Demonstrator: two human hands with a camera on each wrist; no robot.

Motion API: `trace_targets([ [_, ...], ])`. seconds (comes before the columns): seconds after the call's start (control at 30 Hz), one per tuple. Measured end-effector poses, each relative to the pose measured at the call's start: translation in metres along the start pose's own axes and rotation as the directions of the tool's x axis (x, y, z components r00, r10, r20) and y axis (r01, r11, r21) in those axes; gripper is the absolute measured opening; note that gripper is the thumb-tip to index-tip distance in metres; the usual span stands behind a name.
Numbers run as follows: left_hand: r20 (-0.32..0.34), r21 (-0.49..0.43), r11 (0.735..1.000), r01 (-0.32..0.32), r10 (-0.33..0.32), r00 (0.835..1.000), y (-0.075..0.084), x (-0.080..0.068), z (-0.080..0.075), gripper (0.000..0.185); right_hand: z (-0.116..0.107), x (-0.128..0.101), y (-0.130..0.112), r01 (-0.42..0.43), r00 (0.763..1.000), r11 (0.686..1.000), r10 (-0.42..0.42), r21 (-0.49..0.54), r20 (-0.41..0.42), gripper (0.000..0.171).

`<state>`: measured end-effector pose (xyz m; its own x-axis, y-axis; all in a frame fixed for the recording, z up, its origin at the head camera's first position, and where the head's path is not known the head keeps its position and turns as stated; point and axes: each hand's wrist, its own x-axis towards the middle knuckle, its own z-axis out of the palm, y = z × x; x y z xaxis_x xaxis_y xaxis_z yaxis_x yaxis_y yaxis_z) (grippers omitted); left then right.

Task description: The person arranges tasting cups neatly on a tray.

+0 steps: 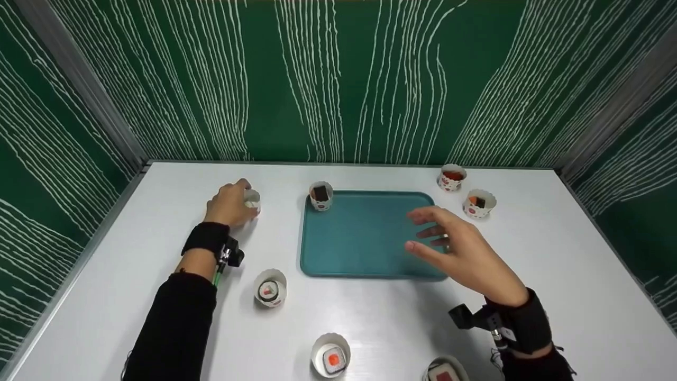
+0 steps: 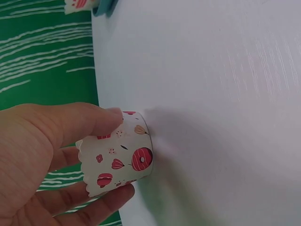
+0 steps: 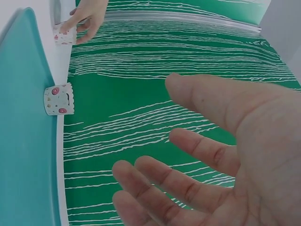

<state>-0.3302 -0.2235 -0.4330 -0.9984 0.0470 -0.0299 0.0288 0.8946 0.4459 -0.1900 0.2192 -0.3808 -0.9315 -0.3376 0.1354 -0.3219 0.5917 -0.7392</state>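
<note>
left fingers (image 2: pixel 107 205) partly behind cup (image 2: pixel 117 155)

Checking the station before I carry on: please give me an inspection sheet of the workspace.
Surface: white table bearing a teal tray.
Job's things: seven paper cups, one at the tray's far-left corner.
Clutter: nothing seen.
Grippers: left hand grips the leftmost cup; right hand hovers near the tray's right side, holding nothing.
Cables: thin green lead by the left wristband; dark strands by the right wristband, unclear.
Surroundings: white-lined green walls.
</note>
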Motion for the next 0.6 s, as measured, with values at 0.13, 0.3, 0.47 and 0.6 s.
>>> trace_targets([
  [0.13, -0.022, -0.015, 1.0, -0.026, 0.026, 0.999, 0.001, -0.001, 0.0, 0.06, -0.001, 0.0, -0.001, 0.006, 1.0, 1.0, -0.006, -0.002, 0.001, 0.051],
  [0.3, -0.044, -0.032, 0.997, -0.063, 0.062, 0.997, -0.001, -0.004, 0.0, 0.058, 0.0, -0.001, 0.0, 0.008, 1.0, 1.0, -0.008, -0.004, 0.015, 0.051],
  [0.47, -0.056, -0.042, 0.996, -0.079, 0.076, 0.996, -0.002, -0.007, -0.002, 0.056, 0.001, 0.0, 0.002, 0.012, 1.0, 1.0, -0.012, 0.003, 0.02, 0.051],
  [0.6, -0.07, -0.051, 0.995, -0.09, 0.086, 0.994, 0.001, -0.012, -0.002, 0.055, 0.001, -0.001, 0.002, 0.014, 1.0, 1.0, -0.014, 0.011, 0.02, 0.051],
])
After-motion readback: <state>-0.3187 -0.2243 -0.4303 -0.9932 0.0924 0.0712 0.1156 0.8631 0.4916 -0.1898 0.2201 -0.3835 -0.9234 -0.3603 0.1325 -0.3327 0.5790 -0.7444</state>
